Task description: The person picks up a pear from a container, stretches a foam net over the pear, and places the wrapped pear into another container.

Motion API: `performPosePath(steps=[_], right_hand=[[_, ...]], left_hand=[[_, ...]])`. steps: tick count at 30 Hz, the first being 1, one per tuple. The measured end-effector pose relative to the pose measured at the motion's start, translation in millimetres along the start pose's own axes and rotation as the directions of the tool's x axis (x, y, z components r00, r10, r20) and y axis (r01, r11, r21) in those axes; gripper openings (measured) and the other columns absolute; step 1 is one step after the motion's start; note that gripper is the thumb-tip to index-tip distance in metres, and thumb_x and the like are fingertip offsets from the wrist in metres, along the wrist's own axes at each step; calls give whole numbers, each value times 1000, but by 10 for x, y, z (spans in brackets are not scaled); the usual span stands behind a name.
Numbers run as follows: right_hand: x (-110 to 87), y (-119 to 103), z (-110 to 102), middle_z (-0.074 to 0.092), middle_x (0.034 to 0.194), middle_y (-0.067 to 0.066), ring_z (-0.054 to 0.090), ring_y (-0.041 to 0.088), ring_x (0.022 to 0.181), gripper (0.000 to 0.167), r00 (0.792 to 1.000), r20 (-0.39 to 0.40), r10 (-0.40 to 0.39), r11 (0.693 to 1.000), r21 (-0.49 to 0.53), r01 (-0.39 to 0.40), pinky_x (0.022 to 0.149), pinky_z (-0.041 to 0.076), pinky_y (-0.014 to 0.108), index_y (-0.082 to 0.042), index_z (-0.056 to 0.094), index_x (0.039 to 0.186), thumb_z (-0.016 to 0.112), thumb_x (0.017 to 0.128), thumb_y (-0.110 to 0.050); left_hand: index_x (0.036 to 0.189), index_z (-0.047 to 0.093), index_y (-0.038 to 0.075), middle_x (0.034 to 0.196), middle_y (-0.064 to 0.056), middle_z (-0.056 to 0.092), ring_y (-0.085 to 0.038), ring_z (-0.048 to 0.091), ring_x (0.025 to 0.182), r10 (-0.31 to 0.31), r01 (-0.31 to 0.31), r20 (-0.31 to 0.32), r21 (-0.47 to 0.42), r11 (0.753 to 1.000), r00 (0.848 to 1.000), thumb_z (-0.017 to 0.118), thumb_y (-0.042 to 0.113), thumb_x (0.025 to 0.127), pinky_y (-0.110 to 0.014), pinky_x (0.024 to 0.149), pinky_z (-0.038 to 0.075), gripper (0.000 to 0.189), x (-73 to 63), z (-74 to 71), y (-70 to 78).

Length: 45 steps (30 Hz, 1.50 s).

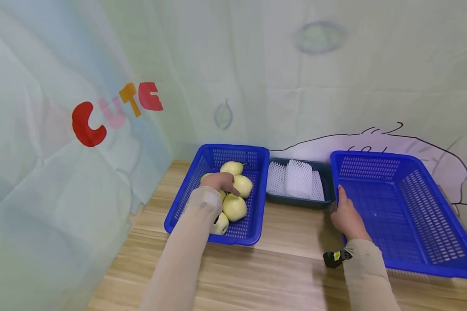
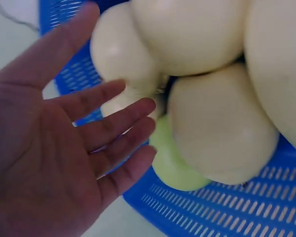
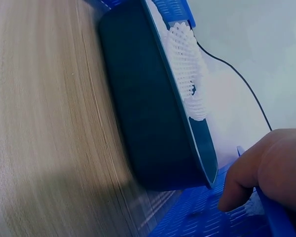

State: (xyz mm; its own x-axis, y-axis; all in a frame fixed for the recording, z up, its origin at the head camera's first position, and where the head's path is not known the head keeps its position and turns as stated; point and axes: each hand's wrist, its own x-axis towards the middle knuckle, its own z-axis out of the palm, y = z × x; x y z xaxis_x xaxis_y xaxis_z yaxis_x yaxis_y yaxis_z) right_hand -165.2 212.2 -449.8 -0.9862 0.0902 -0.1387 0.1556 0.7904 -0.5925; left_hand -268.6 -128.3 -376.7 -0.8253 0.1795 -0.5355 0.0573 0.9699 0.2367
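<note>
In the head view my left hand point(image 1: 220, 181) is over the left blue basket point(image 1: 262, 194), among several pale yellow pears point(image 1: 235, 208). Seen from the left wrist, the hand point(image 2: 44, 148) has its fingers spread and its palm bare, with the fingertips right beside the pears point(image 2: 222, 123). One greener pear point(image 2: 175, 163) lies beneath the others. My right hand point(image 1: 348, 218) grips the near-left rim of the right blue basket point(image 1: 377, 216). From the right wrist, thumb and finger of that hand point(image 3: 271, 168) straddle the rim.
Between the two baskets stands a dark green tray point(image 1: 292, 200) holding white foam net sleeves point(image 1: 299, 179). All sit on a wood-grain table point(image 1: 284, 268) against a printed cloth backdrop point(image 1: 257, 77). A black device point(image 1: 333, 259) is strapped on the right wrist.
</note>
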Motion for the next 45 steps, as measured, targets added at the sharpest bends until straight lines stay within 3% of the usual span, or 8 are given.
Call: performPosePath(steps=[4, 10, 13, 17, 24, 27, 33, 45], right_hand=[[2, -3, 3, 29, 126, 45, 34, 57, 114, 78, 1000, 7, 9, 1000, -3, -9, 91, 32, 63, 4, 0, 145, 41, 79, 5], [3, -8, -8, 28, 127, 45, 34, 57, 114, 78, 1000, 9, 18, 1000, -4, -18, 91, 32, 63, 3, 0, 145, 41, 79, 5], [4, -3, -8, 28, 127, 45, 34, 57, 113, 79, 1000, 10, 22, 1000, -6, -22, 90, 32, 62, 2, 0, 145, 41, 79, 4], [5, 6, -11, 28, 127, 45, 35, 57, 113, 79, 1000, 9, 21, 1000, -8, -21, 90, 33, 62, 2, -1, 145, 42, 79, 3], [-4, 0, -1, 31, 126, 44, 37, 56, 112, 77, 1000, -8, 11, 1000, -10, -11, 90, 33, 62, 3, 2, 145, 41, 79, 3], [-11, -9, -9, 30, 126, 44, 37, 56, 111, 77, 1000, 1, 15, 1000, -8, -15, 89, 33, 62, 2, 1, 145, 41, 79, 3], [-17, -11, -27, 29, 126, 44, 37, 57, 110, 78, 1000, 17, 21, 1000, -7, -21, 89, 34, 62, 2, 0, 145, 42, 80, 3], [8, 5, -24, 28, 127, 43, 37, 57, 110, 79, 999, 21, 32, 999, -9, -32, 88, 34, 63, -1, -2, 146, 43, 82, 1]], left_hand=[[105, 64, 8, 111, -9, 56, -24, 51, 98, -136, 134, -8, -104, 986, 991, 85, 32, 64, -37, 84, 46, 51, -36, 74, 12], [122, 56, 0, 130, -20, 44, -28, 60, 89, -314, 290, -4, -374, 881, 949, 90, 22, 54, -37, 71, 53, 79, -116, 135, 59], [122, 58, 0, 144, -28, 25, -39, 47, 117, -266, 252, -17, -265, 931, 964, 89, 30, 57, -40, 88, 47, 78, -125, 156, 73], [95, 73, 8, 146, -33, 8, -46, 2, 134, -152, 147, -74, -72, 987, 986, 87, 38, 56, -46, 107, 23, 51, -169, 164, 87], [80, 69, 14, 117, -14, 53, -25, 50, 105, -69, 67, -35, -55, 996, 997, 90, 30, 51, -33, 86, 46, 39, -157, 191, 136], [83, 66, 15, 99, -5, 54, -19, 50, 88, -54, 53, -19, -22, 998, 998, 91, 27, 49, -29, 76, 46, 44, -113, 212, 161], [130, 48, 19, 131, -7, 47, -25, 46, 111, -16, 12, 56, 71, 997, 998, 89, 25, 56, -40, 89, 44, 85, -24, 218, 204], [115, 54, 25, 102, 0, 54, -21, 50, 92, 87, -98, 79, 153, 983, 993, 86, 25, 58, -35, 73, 46, 65, 39, 180, 177]])
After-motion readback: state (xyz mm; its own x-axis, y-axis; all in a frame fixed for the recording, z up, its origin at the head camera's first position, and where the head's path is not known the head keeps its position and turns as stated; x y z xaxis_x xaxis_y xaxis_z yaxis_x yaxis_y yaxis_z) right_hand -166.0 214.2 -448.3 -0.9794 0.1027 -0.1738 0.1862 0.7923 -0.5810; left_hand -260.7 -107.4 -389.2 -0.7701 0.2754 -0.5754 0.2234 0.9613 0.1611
